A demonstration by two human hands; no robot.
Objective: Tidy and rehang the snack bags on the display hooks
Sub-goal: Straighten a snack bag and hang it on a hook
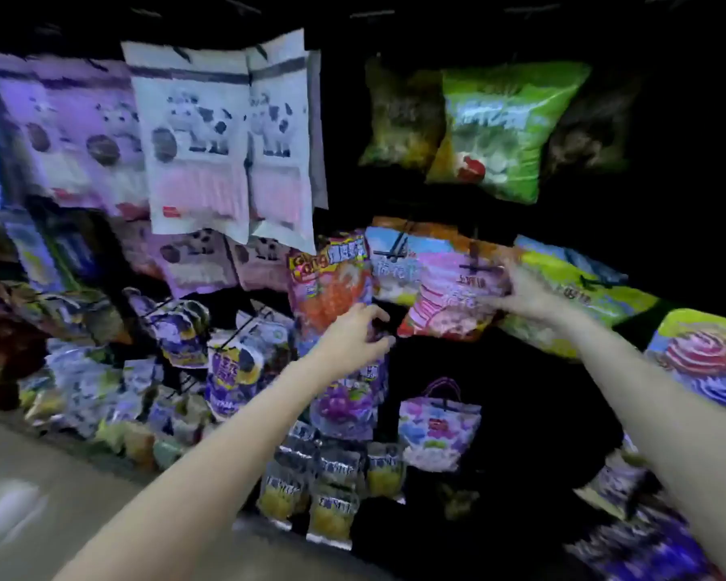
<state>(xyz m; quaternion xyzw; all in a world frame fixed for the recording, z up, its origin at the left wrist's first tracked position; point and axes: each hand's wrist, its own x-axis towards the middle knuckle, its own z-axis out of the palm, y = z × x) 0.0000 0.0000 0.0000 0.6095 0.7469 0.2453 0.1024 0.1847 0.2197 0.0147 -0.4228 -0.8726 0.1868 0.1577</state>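
Note:
A dark display rack carries many hanging snack bags. My right hand [516,293] grips the right edge of a pink snack bag [445,297] that hangs tilted on a black hook [474,262] in the middle row. My left hand [359,333] reaches up with its fingers curled at the bottom edge of an orange-red snack bag [330,287] hanging just left of the pink one. The frame is blurred, so I cannot tell how firmly the left fingers hold that bag.
White cow-print bags [198,136] hang at upper left and a green bag [495,127] at upper right. A yellow-green bag [571,295] hangs right of my right hand. Purple bags [344,400] and small yellow packs [332,488] fill the lower rows. Grey floor [38,496] lies at lower left.

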